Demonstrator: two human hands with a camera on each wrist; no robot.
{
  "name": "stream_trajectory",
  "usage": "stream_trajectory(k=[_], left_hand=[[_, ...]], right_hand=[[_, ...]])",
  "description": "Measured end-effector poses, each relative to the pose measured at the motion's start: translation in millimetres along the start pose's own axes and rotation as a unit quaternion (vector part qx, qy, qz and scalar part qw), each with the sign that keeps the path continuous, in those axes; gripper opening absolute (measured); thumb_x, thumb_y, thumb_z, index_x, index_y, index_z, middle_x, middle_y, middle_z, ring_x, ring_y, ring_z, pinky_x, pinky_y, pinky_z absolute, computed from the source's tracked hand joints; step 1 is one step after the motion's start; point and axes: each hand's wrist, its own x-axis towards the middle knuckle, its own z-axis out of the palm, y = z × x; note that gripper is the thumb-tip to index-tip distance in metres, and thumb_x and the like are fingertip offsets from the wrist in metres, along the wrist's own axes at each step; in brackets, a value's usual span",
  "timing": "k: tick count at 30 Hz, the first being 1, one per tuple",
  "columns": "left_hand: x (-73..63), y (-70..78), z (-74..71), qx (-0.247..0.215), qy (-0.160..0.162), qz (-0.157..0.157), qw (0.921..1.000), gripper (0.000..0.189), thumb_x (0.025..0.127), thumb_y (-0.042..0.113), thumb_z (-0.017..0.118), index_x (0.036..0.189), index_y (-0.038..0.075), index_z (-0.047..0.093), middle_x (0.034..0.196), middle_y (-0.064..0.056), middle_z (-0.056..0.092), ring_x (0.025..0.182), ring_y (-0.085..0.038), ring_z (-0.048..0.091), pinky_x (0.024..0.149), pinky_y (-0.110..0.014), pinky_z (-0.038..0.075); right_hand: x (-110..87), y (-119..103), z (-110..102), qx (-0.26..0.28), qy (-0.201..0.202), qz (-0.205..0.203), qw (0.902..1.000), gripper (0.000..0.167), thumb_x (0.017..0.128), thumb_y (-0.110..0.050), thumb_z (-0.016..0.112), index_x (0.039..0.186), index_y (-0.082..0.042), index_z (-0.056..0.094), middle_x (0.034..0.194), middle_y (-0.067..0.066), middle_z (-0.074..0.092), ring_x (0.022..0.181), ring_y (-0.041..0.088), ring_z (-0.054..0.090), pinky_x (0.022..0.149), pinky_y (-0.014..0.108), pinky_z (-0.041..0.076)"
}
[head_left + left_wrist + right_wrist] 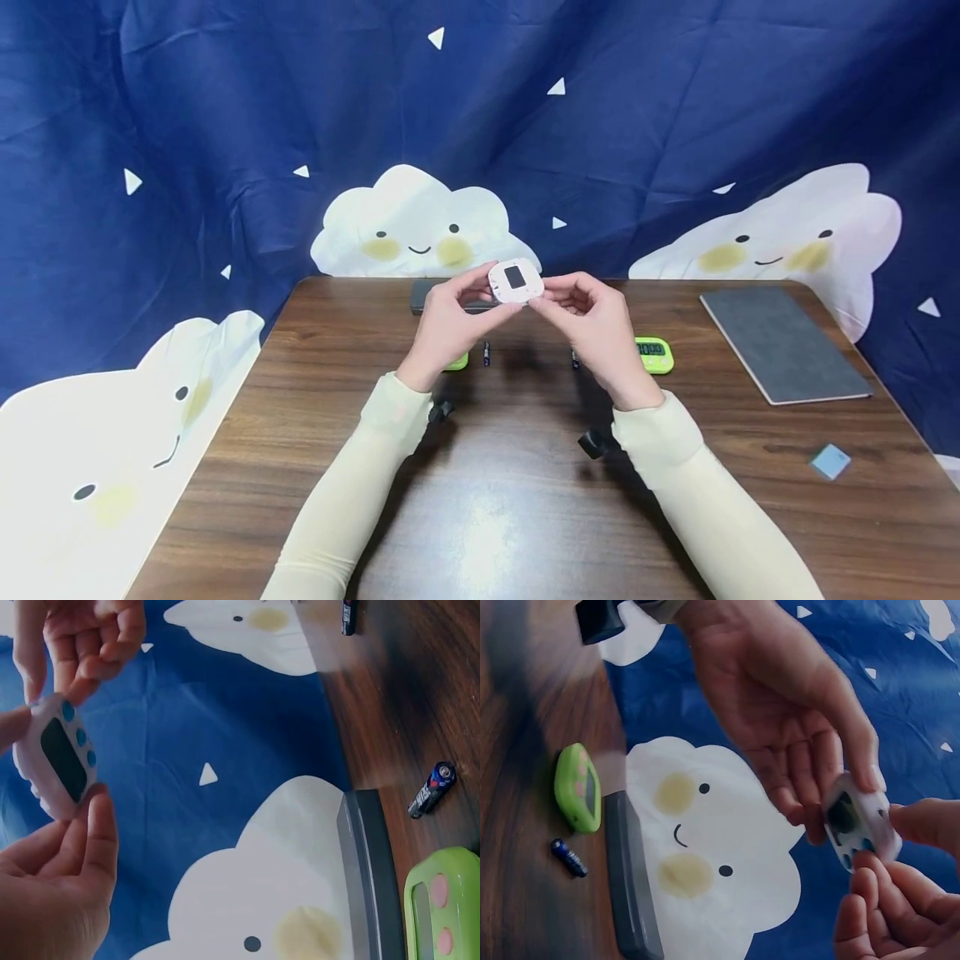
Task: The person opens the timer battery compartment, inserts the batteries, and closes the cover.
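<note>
Two sets of fingers [475,275], left hand [450,325] and right hand [600,329], pinch a white timer [516,281] by opposite edges above the table [255,400], its screen [64,760] facing away. Best, I judge, to grip evenly and keep the dark patch [515,277] uncovered. Lower down lie two batteries [487,353] and two green timers [656,356].

Zeros on one green timer [656,357]
</note>
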Motion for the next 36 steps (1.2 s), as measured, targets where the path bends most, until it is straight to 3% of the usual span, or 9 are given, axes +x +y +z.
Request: stream_trajectory(k=[4, 10, 15, 18, 24, 33, 36], left_hand=[[0.1, -1.8, -1.7, -0.005, -0.030, 0.015, 0.9994, 0.060, 0.087, 0.017, 0.096, 0.142, 0.008, 0.076, 0.119, -0.012, 0.084, 0.101, -0.021, 0.078, 0.102, -0.048, 0.067], [-2.0, -0.4, -2.3, 0.001, -0.081, 0.046, 0.9957, 0.061, 0.086, 0.012, 0.097, 0.142, 0.005, 0.075, 0.121, -0.013, 0.083, 0.105, -0.021, 0.079, 0.105, -0.040, 0.067], [-3.1, -1.1, -0.6, 0.009, -0.105, 0.082, 0.9910, 0.062, 0.085, 0.011, 0.098, 0.142, 0.003, 0.075, 0.122, -0.014, 0.082, 0.105, -0.023, 0.078, 0.104, -0.048, 0.068], [-3.0, -3.1, 0.2, 0.015, -0.111, 0.098, 0.9888, 0.061, 0.084, 0.011, 0.098, 0.140, 0.004, 0.076, 0.122, -0.013, 0.083, 0.104, -0.021, 0.077, 0.102, -0.053, 0.068], [-1.6, -5.8, 1.7, 0.023, -0.117, 0.112, 0.9865, 0.058, 0.084, 0.013, 0.099, 0.138, 0.006, 0.077, 0.124, -0.009, 0.083, 0.101, -0.017, 0.076, 0.100, -0.049, 0.068], [-1.2, -7.4, 3.1, 0.042, -0.114, 0.107, 0.9867, 0.058, 0.085, 0.017, 0.099, 0.138, 0.008, 0.078, 0.124, -0.007, 0.083, 0.100, -0.016, 0.076, 0.098, -0.042, 0.069], [-2.1, -8.2, 2.7, 0.044, -0.109, 0.105, 0.9875, 0.058, 0.084, 0.018, 0.100, 0.138, 0.009, 0.078, 0.123, -0.006, 0.084, 0.100, -0.016, 0.076, 0.098, -0.039, 0.069]], right_hand=[[1.4, -4, -5, 0.012, -0.005, 0.025, 0.9996, 0.029, 0.104, -0.017, 0.081, 0.125, 0.002, 0.081, 0.093, -0.015, 0.080, 0.085, 0.004, 0.074, 0.079, 0.016, 0.062], [3.6, -10, -12, 0.011, -0.016, 0.078, 0.9968, 0.031, 0.105, -0.018, 0.079, 0.126, 0.004, 0.080, 0.086, -0.019, 0.080, 0.078, 0.006, 0.071, 0.071, 0.016, 0.059], [4.4, -11, -16, -0.007, -0.032, 0.109, 0.9935, 0.030, 0.103, -0.016, 0.080, 0.123, 0.005, 0.076, 0.078, -0.020, 0.077, 0.071, 0.004, 0.066, 0.065, 0.016, 0.056], [4.3, -11, -16, -0.001, -0.035, 0.122, 0.9919, 0.024, 0.102, -0.015, 0.080, 0.117, 0.003, 0.075, 0.076, -0.019, 0.077, 0.069, 0.003, 0.065, 0.064, 0.017, 0.057], [5.1, -10, -16, 0.012, -0.025, 0.128, 0.9915, 0.009, 0.100, -0.011, 0.081, 0.106, -0.005, 0.077, 0.072, -0.016, 0.076, 0.065, 0.002, 0.063, 0.061, 0.017, 0.056], [5.4, -10, -17, 0.010, -0.025, 0.135, 0.9905, 0.010, 0.101, -0.011, 0.079, 0.104, -0.002, 0.077, 0.075, -0.017, 0.077, 0.069, 0.004, 0.066, 0.063, 0.018, 0.060], [5.6, -11, -17, 0.008, -0.025, 0.138, 0.9901, 0.004, 0.101, -0.011, 0.080, 0.099, -0.007, 0.079, 0.074, -0.016, 0.076, 0.068, 0.004, 0.065, 0.063, 0.018, 0.060]])
